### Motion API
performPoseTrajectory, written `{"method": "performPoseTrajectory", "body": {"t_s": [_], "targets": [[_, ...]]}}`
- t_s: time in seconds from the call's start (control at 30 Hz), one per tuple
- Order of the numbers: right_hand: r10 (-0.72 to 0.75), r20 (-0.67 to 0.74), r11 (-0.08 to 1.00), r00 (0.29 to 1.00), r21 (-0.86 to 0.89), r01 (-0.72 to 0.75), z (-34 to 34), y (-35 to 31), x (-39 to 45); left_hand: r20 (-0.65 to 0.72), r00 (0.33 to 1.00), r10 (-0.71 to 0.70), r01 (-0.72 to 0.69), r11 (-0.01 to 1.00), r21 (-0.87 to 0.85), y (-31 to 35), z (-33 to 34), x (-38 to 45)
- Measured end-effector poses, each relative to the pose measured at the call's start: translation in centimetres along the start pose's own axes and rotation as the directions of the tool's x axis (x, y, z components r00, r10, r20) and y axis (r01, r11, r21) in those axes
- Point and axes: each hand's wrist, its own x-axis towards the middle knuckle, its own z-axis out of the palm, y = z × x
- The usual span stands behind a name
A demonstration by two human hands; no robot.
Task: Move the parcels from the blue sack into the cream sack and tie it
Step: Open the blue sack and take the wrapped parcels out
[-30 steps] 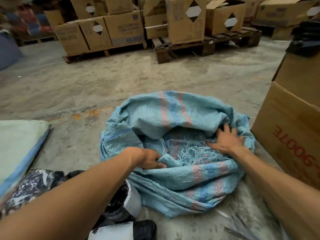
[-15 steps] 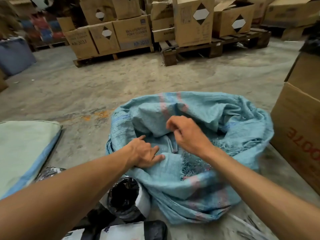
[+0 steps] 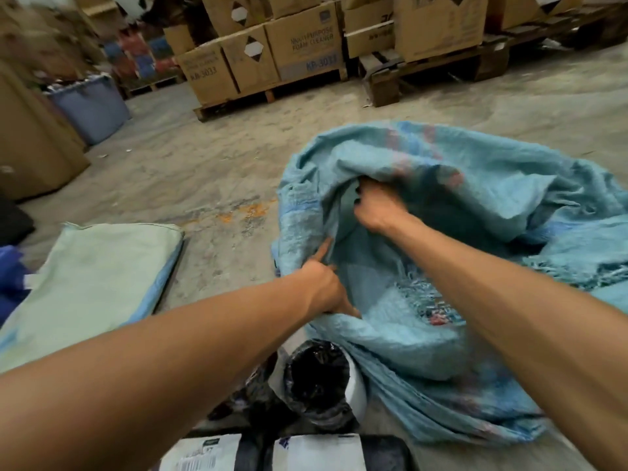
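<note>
The blue woven sack (image 3: 475,212) lies crumpled on the concrete floor, right of centre, its frayed mouth towards me. My left hand (image 3: 323,290) grips the sack's near left rim, index finger stretched out along the cloth. My right hand (image 3: 377,205) reaches into the folds at the mouth, fingers curled round an inner fold next to a grey-green surface; what that surface is I cannot tell. The cream sack (image 3: 95,277) lies flat on the floor at the left. Black-wrapped parcels (image 3: 316,379) with white labels (image 3: 204,453) lie in front of me by the blue sack.
Cardboard boxes on wooden pallets (image 3: 272,56) line the back. A blue-grey plastic bin (image 3: 91,107) stands at the far left beside a large brown box (image 3: 30,147). Bare concrete floor (image 3: 204,171) lies between the sacks and the pallets.
My right hand has moved from the sack's right side to its centre and then deeper into the folds. My left hand keeps its hold on the near rim. The view has swung left.
</note>
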Motion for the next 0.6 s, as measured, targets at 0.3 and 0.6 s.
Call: {"method": "performPoseTrajectory", "body": {"t_s": [0.3,0.6], "targets": [[-0.149,0.488,0.987,0.86,0.02,0.16,4.2,6.0,-1.7,-0.03,0.995,-0.096,0.096,0.995,0.009,0.2,2.0,0.2],[-0.023,0.665,0.942,0.746,-0.237,0.24,3.9,9.1,-2.0,0.006,0.852,-0.523,0.492,0.798,-0.346,-3.8,1.4,0.3]]}}
